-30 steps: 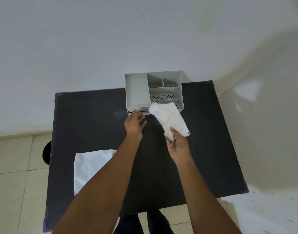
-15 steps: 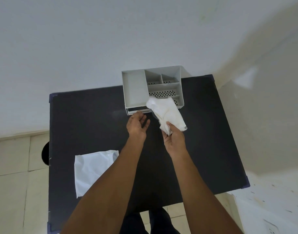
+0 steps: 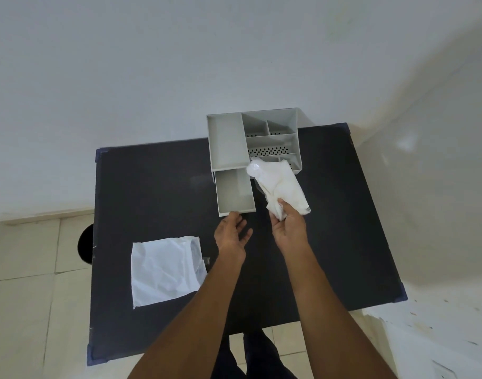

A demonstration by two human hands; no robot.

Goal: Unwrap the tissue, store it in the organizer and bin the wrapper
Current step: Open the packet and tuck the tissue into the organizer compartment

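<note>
Tissue (image 3: 279, 187) is bunched in your right hand (image 3: 287, 228), pinched at its lower end and held just right of the organizer's (image 3: 226, 143) pulled-out drawer (image 3: 234, 192). Your left hand (image 3: 231, 233) rests open at the drawer's front lip, gripping nothing. Steady that lip, swing the tissue over the drawer, fold the loose end in so it lies flat below the rim. The wrapper (image 3: 163, 272) lies on the counter (image 3: 152, 187), near your left forearm.

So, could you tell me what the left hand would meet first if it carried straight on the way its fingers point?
Probably the front wall of the pulled-out drawer, directly ahead of the left hand, whose fingertips appear almost against it.
</note>
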